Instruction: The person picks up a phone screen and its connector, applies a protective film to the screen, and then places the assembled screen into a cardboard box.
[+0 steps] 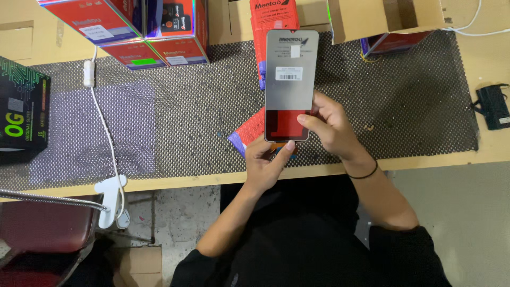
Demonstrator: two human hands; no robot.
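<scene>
I hold a phone screen panel (289,74) upright over the desk, its grey front film carrying a white barcode sticker and its lower part showing red. My left hand (268,162) grips the panel's bottom edge from below, thumb on the lower rim. My right hand (332,125) holds the panel's lower right side, with its thumb pressed on the red lower part. A flat red and purple box (248,133) lies on the mat just behind the panel's bottom left corner.
A dark mesh mat (186,117) covers the wooden desk (489,53). Red boxes (138,26) are stacked at the back left, a black and green box (21,106) at the left, a cardboard box (382,18) at the back right, a black adapter (494,106) at the right. A white lamp cord and clamp (109,186) hang at the front left.
</scene>
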